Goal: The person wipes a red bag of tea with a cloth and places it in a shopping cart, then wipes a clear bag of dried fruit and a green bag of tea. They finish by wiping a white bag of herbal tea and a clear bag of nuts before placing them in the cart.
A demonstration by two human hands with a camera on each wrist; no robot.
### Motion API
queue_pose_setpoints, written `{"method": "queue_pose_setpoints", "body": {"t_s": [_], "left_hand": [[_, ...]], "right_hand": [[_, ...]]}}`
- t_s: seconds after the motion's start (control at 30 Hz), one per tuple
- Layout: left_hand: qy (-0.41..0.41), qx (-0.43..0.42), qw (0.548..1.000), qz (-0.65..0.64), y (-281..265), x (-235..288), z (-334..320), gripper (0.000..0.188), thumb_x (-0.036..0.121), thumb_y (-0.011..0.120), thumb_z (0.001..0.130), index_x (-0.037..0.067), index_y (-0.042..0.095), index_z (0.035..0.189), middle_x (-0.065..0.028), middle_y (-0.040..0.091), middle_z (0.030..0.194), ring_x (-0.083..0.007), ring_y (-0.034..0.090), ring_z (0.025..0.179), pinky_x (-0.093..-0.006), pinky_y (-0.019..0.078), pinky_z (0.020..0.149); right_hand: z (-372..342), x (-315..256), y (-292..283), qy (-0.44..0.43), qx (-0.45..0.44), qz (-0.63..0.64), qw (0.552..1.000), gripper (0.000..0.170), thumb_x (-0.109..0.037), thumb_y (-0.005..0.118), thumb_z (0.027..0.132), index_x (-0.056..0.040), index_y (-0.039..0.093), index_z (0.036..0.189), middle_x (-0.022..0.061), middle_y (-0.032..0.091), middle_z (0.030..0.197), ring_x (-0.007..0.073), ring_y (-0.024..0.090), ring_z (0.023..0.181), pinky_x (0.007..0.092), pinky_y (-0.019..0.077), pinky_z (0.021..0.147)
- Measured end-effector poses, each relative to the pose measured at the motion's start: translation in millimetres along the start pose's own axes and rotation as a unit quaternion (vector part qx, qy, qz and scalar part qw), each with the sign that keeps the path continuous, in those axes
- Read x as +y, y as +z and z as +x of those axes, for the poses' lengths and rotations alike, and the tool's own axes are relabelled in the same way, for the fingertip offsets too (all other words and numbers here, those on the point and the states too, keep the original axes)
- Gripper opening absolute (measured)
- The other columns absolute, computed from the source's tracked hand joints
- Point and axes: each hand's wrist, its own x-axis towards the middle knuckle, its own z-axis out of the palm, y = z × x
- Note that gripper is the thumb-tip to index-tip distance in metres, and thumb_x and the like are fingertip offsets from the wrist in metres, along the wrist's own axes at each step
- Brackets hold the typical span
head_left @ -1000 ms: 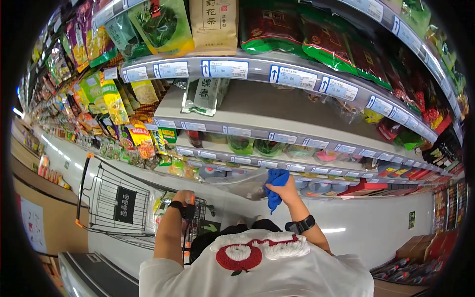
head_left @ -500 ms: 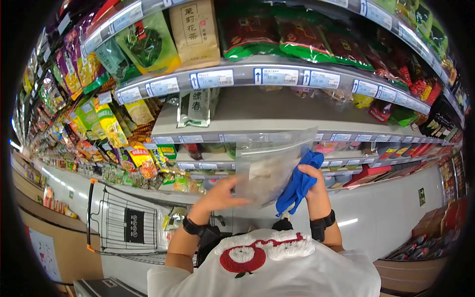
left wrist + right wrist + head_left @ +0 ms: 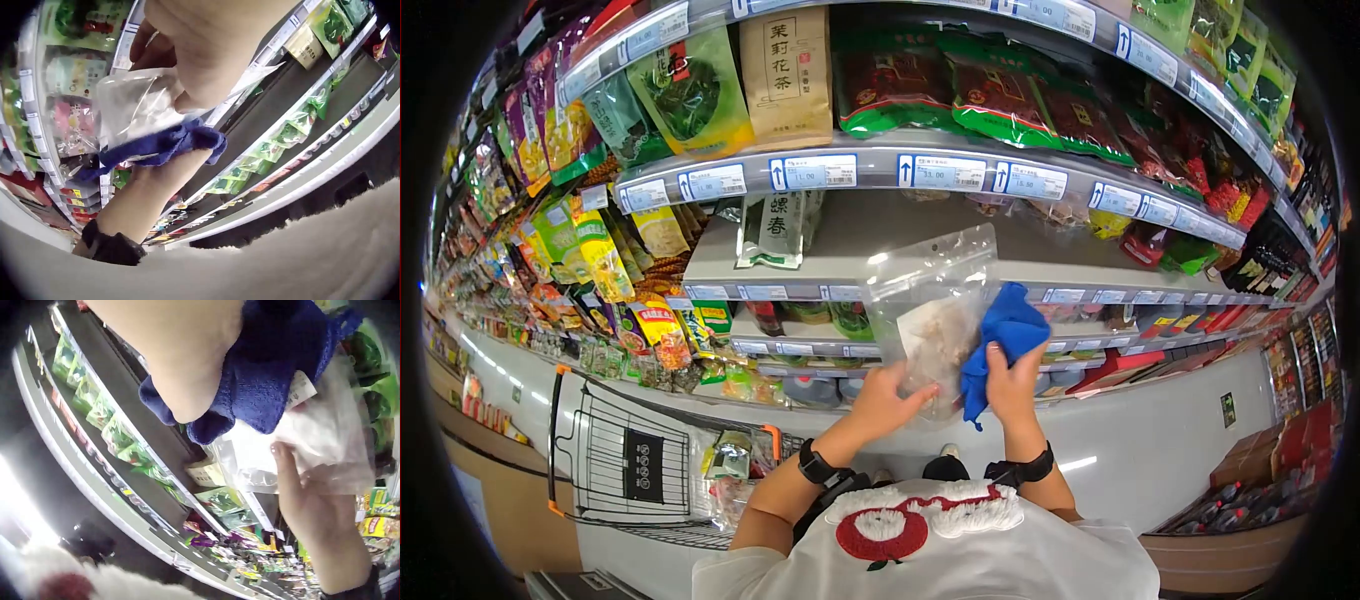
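A clear zip bag (image 3: 930,310) with a pale label and whitish contents is held upright in front of the shelves. My left hand (image 3: 887,402) pinches its lower left edge, thumb on the front. A crumpled blue cloth (image 3: 1010,330) lies against the bag's right side, gripped by my right hand (image 3: 1013,385). In the left wrist view the left hand (image 3: 194,50) holds the bag (image 3: 140,106) above the cloth (image 3: 162,147). The right wrist view shows the cloth (image 3: 262,369) under the right hand (image 3: 181,350), touching the bag (image 3: 331,431).
Shelves of packaged goods rise ahead, with a priced shelf edge (image 3: 880,170) above the hands. A green-and-white packet (image 3: 772,230) stands on the middle shelf. At lower left is a wire shopping cart (image 3: 610,450) holding some packets (image 3: 730,460); boxes (image 3: 1270,450) stand at right.
The left hand has left the cart and moved right to take hold of the bag. The bag, earlier hanging sideways from the right hand, is now upright between both hands.
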Motion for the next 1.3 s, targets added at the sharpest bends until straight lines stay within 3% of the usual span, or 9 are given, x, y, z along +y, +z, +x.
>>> {"method": "queue_pose_setpoints", "body": {"t_s": [0.07, 0.13, 0.23, 0.33, 0.4, 0.6, 0.77, 1.07, 1.3], "left_hand": [[-0.002, 0.014, 1.000, -0.015, -1, -2, 1, 0.037, 0.024, 0.068, 0.075, 0.000, 0.059, 0.102, -0.0179, 0.064, 0.081, -0.0304, 0.064, 0.071, -0.0346, 0.0482, 0.066], [-0.016, 0.019, 0.998, -0.051, -1, -7, 3, 0.036, 0.022, 0.067, 0.075, 0.000, 0.059, 0.102, -0.0177, 0.064, 0.080, -0.0288, 0.064, 0.069, -0.0339, 0.0481, 0.065], [-0.032, 0.033, 0.996, -0.080, 1, -14, 5, 0.033, 0.019, 0.067, 0.075, 0.000, 0.060, 0.101, -0.0170, 0.065, 0.079, -0.0274, 0.063, 0.068, -0.0330, 0.0480, 0.065], [-0.024, 0.035, 0.996, -0.082, -2, -8, 7, 0.029, 0.016, 0.065, 0.076, 0.000, 0.060, 0.099, -0.0168, 0.065, 0.080, -0.0271, 0.063, 0.068, -0.0328, 0.0479, 0.065], [-0.011, 0.035, 0.996, -0.078, -3, -6, 8, 0.028, 0.015, 0.065, 0.076, 0.000, 0.060, 0.099, -0.0165, 0.065, 0.081, -0.0260, 0.063, 0.069, -0.0324, 0.0478, 0.066], [-0.034, -0.009, 0.996, -0.086, -9, 2, 6, 0.031, 0.019, 0.066, 0.078, 0.001, 0.061, 0.102, -0.0128, 0.066, 0.085, -0.0176, 0.062, 0.072, -0.0300, 0.0471, 0.067], [-0.094, -0.065, 0.988, -0.104, -23, 13, 7, 0.028, 0.015, 0.064, 0.082, -0.002, 0.058, 0.104, -0.0066, 0.065, 0.094, -0.0100, 0.057, 0.083, -0.0272, 0.0461, 0.075], [-0.096, -0.065, 0.980, -0.159, -47, -3, 10, 0.025, 0.012, 0.062, 0.082, -0.002, 0.059, 0.103, -0.0057, 0.066, 0.090, -0.0086, 0.057, 0.080, -0.0267, 0.0472, 0.073], [-0.020, -0.182, 0.982, 0.042, -46, 12, 9, 0.030, 0.026, 0.064, 0.080, 0.000, 0.062, 0.095, -0.0161, 0.063, 0.076, -0.0248, 0.060, 0.065, -0.0299, 0.0461, 0.061]], "right_hand": [[3, -16, -1, -0.096, -0.075, -0.073, 0.990, 0.050, -0.008, 0.062, 0.069, 0.0011, 0.043, 0.114, 0.0197, 0.045, 0.110, 0.0361, 0.048, 0.101, 0.0396, 0.0376, 0.091], [1, -19, -1, -0.136, -0.137, -0.120, 0.974, 0.049, -0.010, 0.064, 0.066, -0.0017, 0.047, 0.112, 0.0188, 0.045, 0.108, 0.0362, 0.051, 0.093, 0.0392, 0.0430, 0.082], [-8, -29, 4, -0.168, -0.202, -0.101, 0.959, 0.044, -0.010, 0.066, 0.059, -0.0095, 0.059, 0.102, 0.0112, 0.048, 0.104, 0.0242, 0.053, 0.070, 0.0327, 0.0466, 0.063], [-11, -36, 7, -0.195, -0.221, -0.126, 0.947, 0.044, -0.010, 0.066, 0.053, -0.0158, 0.065, 0.097, 0.0058, 0.051, 0.101, 0.0173, 0.050, 0.061, 0.0289, 0.0452, 0.056], [-8, -30, 7, -0.204, -0.196, -0.123, 0.951, 0.045, -0.009, 0.066, 0.053, -0.0165, 0.065, 0.097, 0.0054, 0.051, 0.101, 0.0167, 0.049, 0.061, 0.0289, 0.0450, 0.056], [15, -28, -6, -0.160, -0.042, -0.140, 0.976, 0.041, -0.002, 0.059, 0.060, -0.0072, 0.061, 0.101, 0.0136, 0.054, 0.098, 0.0310, 0.055, 0.085, 0.0357, 0.0458, 0.076], [12, -20, -7, -0.151, -0.039, -0.111, 0.982, 0.035, -0.003, 0.061, 0.063, -0.0046, 0.060, 0.098, 0.0148, 0.055, 0.096, 0.0321, 0.057, 0.086, 0.0356, 0.0464, 0.076], [6, -14, -7, -0.113, -0.112, -0.092, 0.983, 0.036, -0.006, 0.064, 0.060, -0.0039, 0.059, 0.095, 0.0132, 0.059, 0.090, 0.0298, 0.059, 0.082, 0.0346, 0.0475, 0.073], [12, -19, -4, -0.084, -0.018, -0.075, 0.993, 0.032, -0.006, 0.063, 0.062, -0.0033, 0.059, 0.094, 0.0127, 0.058, 0.090, 0.0282, 0.059, 0.082, 0.0328, 0.0459, 0.074]]}}
